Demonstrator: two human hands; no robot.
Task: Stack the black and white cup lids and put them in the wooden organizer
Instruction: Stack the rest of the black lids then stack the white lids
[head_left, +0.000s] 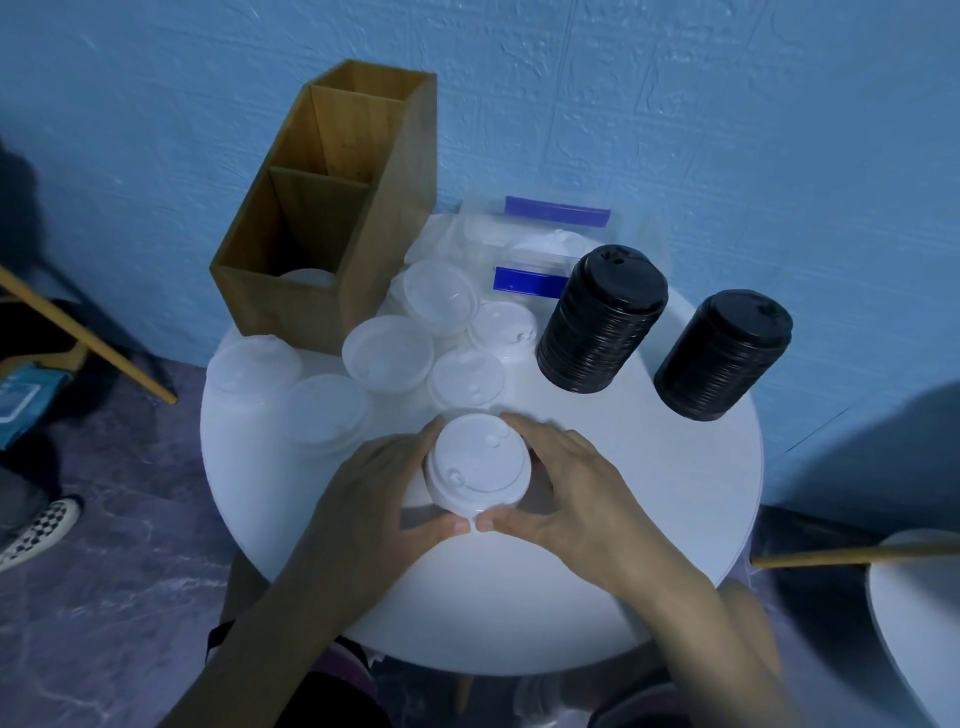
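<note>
A short stack of white lids (477, 460) stands near the front of the round white table (649, 519). My left hand (382, 493) and my right hand (561, 486) curl around it from both sides, thumbs nearly meeting at its front. Several loose white lids (387, 353) lie behind the stack. Two tall stacks of black lids (602, 317) (722, 353) stand at the right. The wooden organizer (322, 208) sits at the back left with three compartments; something white shows low in its nearest compartment.
Clear plastic bags with blue strips (556, 210) lie at the back against the blue wall. A second white table (914, 623) is at the right edge. A person's checkered shoe (39, 530) and wooden legs (88, 338) are at the left.
</note>
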